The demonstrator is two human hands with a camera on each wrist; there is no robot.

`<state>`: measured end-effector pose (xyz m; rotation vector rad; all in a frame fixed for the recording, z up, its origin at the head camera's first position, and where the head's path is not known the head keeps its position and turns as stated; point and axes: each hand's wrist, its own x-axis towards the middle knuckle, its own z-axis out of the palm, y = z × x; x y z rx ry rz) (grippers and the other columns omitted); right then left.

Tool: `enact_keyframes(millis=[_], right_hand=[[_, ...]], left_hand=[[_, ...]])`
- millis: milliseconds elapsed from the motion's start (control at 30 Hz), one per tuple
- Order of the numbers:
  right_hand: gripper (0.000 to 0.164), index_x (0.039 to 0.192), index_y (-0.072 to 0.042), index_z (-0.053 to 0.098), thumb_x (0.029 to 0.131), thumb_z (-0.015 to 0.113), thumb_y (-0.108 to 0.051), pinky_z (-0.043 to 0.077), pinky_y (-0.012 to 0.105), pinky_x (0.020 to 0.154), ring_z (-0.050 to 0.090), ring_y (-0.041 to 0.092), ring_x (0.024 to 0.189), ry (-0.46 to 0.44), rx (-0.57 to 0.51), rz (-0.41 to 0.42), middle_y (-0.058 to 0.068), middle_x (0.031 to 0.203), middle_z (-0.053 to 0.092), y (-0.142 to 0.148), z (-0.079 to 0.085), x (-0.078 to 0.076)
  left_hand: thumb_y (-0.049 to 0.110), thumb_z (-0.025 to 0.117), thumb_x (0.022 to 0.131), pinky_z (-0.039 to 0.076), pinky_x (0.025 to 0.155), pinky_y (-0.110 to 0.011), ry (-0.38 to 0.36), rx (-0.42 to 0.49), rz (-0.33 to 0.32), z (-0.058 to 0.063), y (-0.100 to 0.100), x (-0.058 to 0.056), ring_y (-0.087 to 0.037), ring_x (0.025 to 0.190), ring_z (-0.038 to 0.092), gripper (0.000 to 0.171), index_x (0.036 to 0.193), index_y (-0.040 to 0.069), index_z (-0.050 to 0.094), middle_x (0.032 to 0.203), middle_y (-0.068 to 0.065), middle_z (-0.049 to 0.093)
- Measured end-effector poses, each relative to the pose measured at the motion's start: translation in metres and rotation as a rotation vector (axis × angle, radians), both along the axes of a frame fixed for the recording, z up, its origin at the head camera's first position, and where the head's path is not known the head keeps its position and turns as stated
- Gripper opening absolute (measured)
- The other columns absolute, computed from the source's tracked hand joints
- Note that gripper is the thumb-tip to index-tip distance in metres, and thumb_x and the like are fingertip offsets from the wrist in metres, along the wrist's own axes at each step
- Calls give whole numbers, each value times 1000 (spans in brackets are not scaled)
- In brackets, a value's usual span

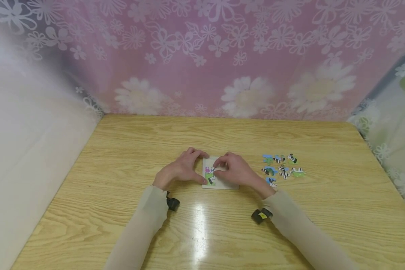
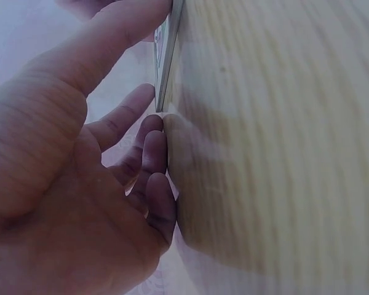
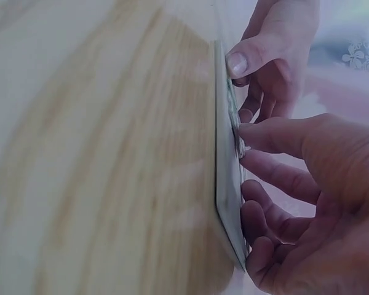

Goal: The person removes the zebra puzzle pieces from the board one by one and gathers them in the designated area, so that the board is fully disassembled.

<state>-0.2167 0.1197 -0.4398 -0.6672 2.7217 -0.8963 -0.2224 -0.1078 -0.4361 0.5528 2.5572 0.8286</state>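
Note:
A small puzzle tray [image 1: 227,186] with a pale rim lies on the table, with pieces of a green, white and purple picture [image 1: 209,176] along its left side. My left hand [image 1: 183,167] is spread at the tray's left end, thumb on the near left corner and index finger at the far left corner. In the left wrist view the other fingers of my left hand [image 2: 80,172] rest against the tabletop. My right hand [image 1: 236,169] is over the tray, thumb and index finger pinching a puzzle piece [image 1: 213,170], mostly hidden by the fingertips.
To the right of the tray lie several loose puzzle pieces [image 1: 284,171] with black-and-white animals on blue and green. The wooden table [image 1: 121,142] ends at a pink flowered curtain [image 1: 195,75]. Dark wrist cameras [image 1: 173,203] hang under both cuffs.

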Motion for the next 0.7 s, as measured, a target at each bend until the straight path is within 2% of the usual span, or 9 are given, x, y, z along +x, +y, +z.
enact_keyframes(millis=[367,600,700], right_hand=[[9,100,-12,70,92,73,-14,46,29,71,59,15,78,-64,-92,-26,2,88,71,-3,2,1],[10,100,-13,73,92,72,-18,48,29,71,63,14,79,-106,-86,-61,3,88,73,-4,2,0],[9,100,-14,73,92,72,-19,49,29,72,64,14,78,-123,-117,-68,3,88,73,-2,1,-1]], left_hand=[[38,91,75,38,113,-49,-4,-13,17,3,2,0,-28,130,43,83,146,26,49,144,-8,43],[37,91,75,38,113,-49,-7,-27,21,6,4,2,-28,130,43,83,146,25,49,144,-8,44],[37,91,75,39,113,-50,-9,-27,26,7,4,3,-28,131,43,84,146,26,49,145,-8,43]])
